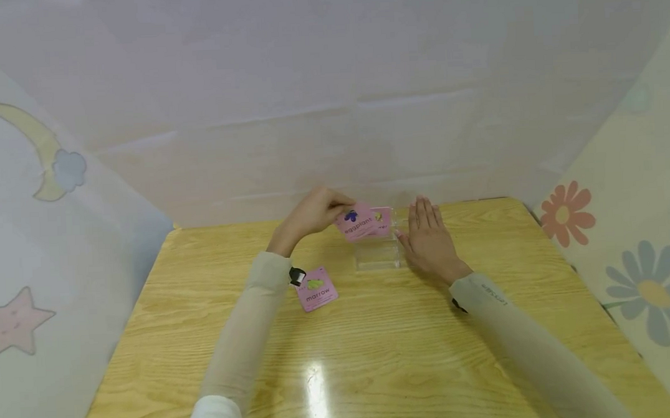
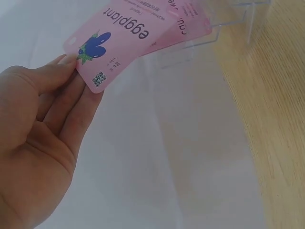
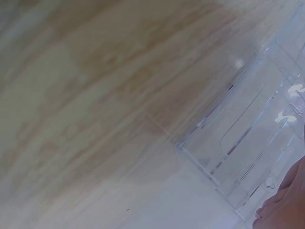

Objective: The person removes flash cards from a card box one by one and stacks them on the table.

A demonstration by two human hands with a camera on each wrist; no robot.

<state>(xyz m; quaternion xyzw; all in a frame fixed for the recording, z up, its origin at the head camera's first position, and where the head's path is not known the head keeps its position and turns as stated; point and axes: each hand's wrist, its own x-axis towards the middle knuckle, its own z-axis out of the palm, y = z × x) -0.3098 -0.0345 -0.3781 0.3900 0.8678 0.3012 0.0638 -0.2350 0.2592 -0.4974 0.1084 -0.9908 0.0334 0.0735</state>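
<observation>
My left hand (image 1: 319, 211) pinches a pink eggplant card (image 1: 355, 222) by one edge between thumb and fingers. That card overlaps a second pink card (image 1: 384, 218), which stands in the upper part of a clear plastic card holder (image 1: 378, 259); the second card's word is partly covered. In the left wrist view the eggplant card (image 2: 116, 40) leans across the other one. With fingers straight, my right hand (image 1: 428, 241) lies along the holder's right side, thumb at its edge. Only part of that hand (image 3: 281, 210) shows beside the clear holder (image 3: 228, 157) in the right wrist view.
A pink marrow card (image 1: 317, 289) lies face up on the wooden table (image 1: 375, 357), near my left wrist. Behind the table's far edge rises a pale wall covering (image 1: 308, 110). Side panels carry a moon, a star and flowers (image 1: 562, 214).
</observation>
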